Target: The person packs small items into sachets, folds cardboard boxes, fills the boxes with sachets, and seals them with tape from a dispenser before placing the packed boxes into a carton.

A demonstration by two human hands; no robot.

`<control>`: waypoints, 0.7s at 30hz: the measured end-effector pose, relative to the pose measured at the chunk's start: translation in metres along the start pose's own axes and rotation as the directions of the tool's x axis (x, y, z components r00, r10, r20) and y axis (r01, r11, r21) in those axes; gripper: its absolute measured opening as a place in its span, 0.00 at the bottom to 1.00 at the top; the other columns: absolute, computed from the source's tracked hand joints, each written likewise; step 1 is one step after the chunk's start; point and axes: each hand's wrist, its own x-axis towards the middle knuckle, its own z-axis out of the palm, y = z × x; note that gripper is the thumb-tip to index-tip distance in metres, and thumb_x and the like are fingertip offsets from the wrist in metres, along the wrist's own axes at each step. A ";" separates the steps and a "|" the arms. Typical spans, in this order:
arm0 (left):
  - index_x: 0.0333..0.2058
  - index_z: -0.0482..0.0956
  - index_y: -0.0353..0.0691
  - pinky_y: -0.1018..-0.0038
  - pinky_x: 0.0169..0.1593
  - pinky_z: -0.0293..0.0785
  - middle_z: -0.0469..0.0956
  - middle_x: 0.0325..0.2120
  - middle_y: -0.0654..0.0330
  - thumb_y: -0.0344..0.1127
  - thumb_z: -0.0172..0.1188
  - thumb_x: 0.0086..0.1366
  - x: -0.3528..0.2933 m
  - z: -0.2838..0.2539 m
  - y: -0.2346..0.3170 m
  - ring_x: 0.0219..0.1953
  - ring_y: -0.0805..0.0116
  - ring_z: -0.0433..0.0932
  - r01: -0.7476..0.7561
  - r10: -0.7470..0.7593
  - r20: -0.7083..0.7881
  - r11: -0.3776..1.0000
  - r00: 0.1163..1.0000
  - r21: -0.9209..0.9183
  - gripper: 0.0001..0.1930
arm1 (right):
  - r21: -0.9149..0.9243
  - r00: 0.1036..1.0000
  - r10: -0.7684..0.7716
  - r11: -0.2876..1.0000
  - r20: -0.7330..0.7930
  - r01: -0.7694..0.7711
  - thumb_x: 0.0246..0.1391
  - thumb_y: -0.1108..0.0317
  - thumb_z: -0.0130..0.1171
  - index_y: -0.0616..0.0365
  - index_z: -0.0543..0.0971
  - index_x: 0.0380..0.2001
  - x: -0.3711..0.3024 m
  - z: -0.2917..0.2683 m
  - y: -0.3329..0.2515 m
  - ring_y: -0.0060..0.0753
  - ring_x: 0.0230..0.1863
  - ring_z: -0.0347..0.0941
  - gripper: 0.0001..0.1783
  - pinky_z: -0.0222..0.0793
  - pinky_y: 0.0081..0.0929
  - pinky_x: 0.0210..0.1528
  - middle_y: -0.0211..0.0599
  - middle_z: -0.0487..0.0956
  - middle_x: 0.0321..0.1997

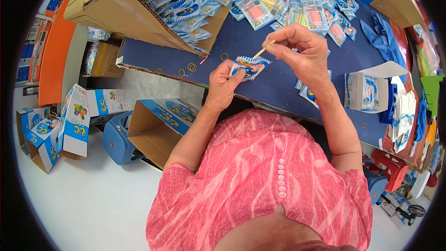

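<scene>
My left hand (222,85) grips a small blue-and-white candy packet (251,68) over the table's front edge, thumb on top. Whether several packets are stacked there, I cannot tell. Just above it, my right hand (302,51) is closed, pinching a thin tan strip (264,49) between thumb and fingertips. The strip slants down to the packet's upper edge and matches the colour of the rubber bands (192,67) lying on the table to the left. Under my right wrist, a few more packets (306,94) lie partly hidden.
A pile of packets (288,0) covers the far side of the blue table (274,95). A tilted cardboard box (111,14) spills packets at the left. A white open box (367,92) and blue cloth (385,37) lie right. An open carton (151,132) stands below the table edge.
</scene>
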 end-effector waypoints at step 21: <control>0.47 0.74 0.34 0.67 0.50 0.79 0.81 0.43 0.58 0.31 0.59 0.69 -0.001 -0.004 0.001 0.44 0.70 0.80 -0.031 0.030 0.030 0.999 0.999 0.038 0.11 | -0.402 0.944 -0.314 0.855 0.099 0.326 0.49 0.80 0.66 0.62 0.82 0.33 0.000 0.012 0.021 0.24 0.33 0.77 0.07 0.71 0.20 0.32 0.32 0.82 0.34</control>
